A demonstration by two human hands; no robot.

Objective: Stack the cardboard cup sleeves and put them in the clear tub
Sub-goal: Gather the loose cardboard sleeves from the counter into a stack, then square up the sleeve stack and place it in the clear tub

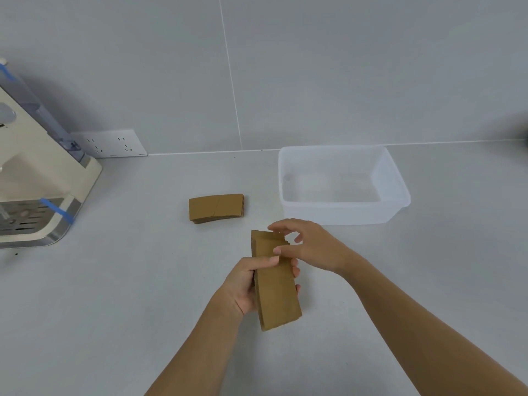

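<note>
A stack of flat brown cardboard cup sleeves (275, 292) is held upright-lengthwise above the counter in the middle of the view. My left hand (245, 284) grips its left edge and middle. My right hand (308, 245) pinches the stack's far end with thumb and fingertips. A second small pile of cup sleeves (215, 208) lies flat on the counter further back and to the left. The clear tub (397, 207) stands at the back right, with nothing visible inside it.
A cream drinks machine (37, 178) with blue tape strips stands at the left edge. A white wall socket (110, 144) sits beside it where the grey counter meets the grey tiled wall.
</note>
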